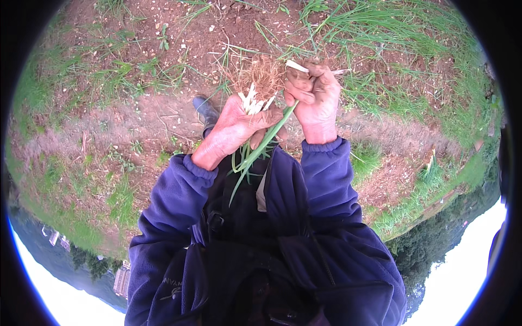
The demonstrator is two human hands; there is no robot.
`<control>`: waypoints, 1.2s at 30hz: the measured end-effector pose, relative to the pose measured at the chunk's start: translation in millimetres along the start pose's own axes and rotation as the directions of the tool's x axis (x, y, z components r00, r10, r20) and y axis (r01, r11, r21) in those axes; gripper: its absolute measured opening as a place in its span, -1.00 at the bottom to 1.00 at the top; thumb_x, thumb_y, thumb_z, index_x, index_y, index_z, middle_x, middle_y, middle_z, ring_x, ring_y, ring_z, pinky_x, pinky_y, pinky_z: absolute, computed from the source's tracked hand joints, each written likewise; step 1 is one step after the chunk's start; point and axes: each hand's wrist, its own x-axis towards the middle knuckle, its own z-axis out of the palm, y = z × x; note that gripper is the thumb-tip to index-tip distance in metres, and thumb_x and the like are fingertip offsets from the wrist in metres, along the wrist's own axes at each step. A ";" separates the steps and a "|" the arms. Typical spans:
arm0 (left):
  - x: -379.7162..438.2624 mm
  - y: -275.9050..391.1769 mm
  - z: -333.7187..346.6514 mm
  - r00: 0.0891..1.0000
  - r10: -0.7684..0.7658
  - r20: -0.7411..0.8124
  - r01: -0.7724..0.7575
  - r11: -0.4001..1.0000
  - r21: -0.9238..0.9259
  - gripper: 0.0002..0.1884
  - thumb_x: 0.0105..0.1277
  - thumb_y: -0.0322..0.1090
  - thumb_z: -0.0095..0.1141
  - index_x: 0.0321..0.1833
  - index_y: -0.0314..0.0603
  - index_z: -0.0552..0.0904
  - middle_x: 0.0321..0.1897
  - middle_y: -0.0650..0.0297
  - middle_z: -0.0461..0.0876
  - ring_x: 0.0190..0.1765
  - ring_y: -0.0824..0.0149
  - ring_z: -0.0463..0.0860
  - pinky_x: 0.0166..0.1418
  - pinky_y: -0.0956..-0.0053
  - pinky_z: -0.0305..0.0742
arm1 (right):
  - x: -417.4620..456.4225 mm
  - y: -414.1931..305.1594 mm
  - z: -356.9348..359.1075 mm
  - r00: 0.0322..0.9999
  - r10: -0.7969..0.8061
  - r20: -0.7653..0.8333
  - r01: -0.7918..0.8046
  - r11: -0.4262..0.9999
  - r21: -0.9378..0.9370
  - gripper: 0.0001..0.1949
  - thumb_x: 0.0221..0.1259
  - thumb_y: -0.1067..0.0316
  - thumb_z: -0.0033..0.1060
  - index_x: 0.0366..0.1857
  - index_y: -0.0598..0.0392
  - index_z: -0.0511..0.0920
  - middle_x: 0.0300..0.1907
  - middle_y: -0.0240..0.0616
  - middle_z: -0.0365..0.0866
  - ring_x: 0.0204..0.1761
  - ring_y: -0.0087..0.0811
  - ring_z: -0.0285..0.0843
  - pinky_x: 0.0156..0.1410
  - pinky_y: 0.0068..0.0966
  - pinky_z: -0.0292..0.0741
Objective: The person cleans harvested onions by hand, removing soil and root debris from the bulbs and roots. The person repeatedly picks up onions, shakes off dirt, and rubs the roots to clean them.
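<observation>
My left hand (232,128) grips a bunch of spring onions with its roots turned away from me. The white stem bases (253,102) and a tangle of brown roots (263,77) stick out above my thumb. Below the palm, thin green leaves hang over my dark clothing. My right hand (316,95), soiled at the fingers, is curled around a single spring onion stalk. Its white end (297,66) shows beyond my fingers. A broad green leaf (263,148) runs from beneath the right fingers down past the left fingertips. Both hands are close together.
Bare brown soil (240,24) with scattered grass lies under my hands. Long green leafy plants (383,28) cover the upper right. A dark boot (206,110) stands left of my left wrist. At the right lies or stands a green bundle (431,169).
</observation>
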 end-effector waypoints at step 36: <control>1.7 -0.6 3.1 0.999 0.038 -0.038 -0.036 0.997 0.064 -0.72 0.37 -0.39 0.30 0.04 -0.42 0.62 -0.45 0.11 0.72 -0.62 0.45 0.61 -0.66 0.64 0.30 | -54.1 0.5 -21.9 0.973 -0.175 -0.149 0.031 0.742 -0.670 -0.61 0.52 0.13 0.08 -0.32 0.32 0.62 -0.69 -0.32 0.50 -0.73 -0.56 0.41 -0.64 -0.62 0.29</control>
